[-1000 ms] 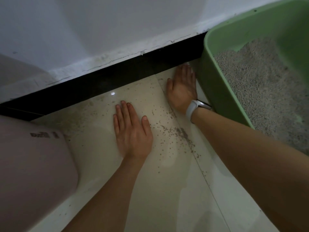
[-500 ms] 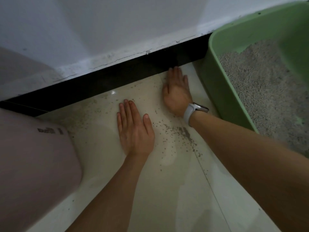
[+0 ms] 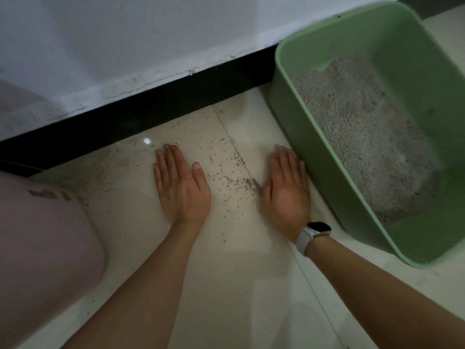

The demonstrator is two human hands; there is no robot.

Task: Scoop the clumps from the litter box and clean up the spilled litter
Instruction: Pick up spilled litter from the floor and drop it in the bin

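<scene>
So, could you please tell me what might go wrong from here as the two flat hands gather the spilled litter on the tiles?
1. The spilled litter lies loose between the left hand and the right hand; a quick sweep could scatter grains toward the black baseboard.
2. The right hand sits close against the green litter box; a nudge might shift it.
3. Grains lying along the tile joint may get left behind.

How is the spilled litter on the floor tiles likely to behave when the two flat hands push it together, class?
The spilled litter is loose small grains, so it will probably roll and scatter rather than move as one mass. On the glossy floor tile grains likely slide easily. Some may slip past the left hand or right hand, or lodge in the tile joint.
</scene>
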